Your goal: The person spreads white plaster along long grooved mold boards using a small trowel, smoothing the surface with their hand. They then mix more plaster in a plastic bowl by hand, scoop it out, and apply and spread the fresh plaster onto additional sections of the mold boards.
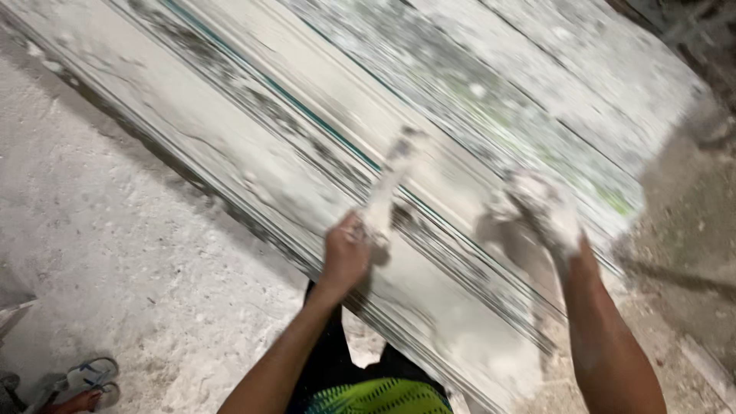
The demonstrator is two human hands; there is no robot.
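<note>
- Gripping a narrow, plaster-caked hand tool [387, 188], perhaps a scraper or small trowel, my left hand [345, 257] is clenched round its handle; the blade runs up and away from that grip, and blur hides its tip.
- My right hand [548, 215] is coated in white plaster; blur keeps me from telling whether it is closed on a lump of material or only pressed flat.
- Under both hands lies a long moulded plaster slab [253, 146], ribbed lengthwise, slanting away up and to the left of my tool grip.
- I judge the step in hand to be working the slab's surface, tool on one side, plastered palm on the other.
- Next move, as I judge it, calls for a steady drag along the ribs, keeping the blade shallow so it does not gouge.
- That slab looks pale grey-white, dusty and smeared, with a thin teal line and dark streaks along its grooves.
- Below my grip, a dusty floor [115, 261]; a sandalled foot [84, 387] stands well apart.
</note>
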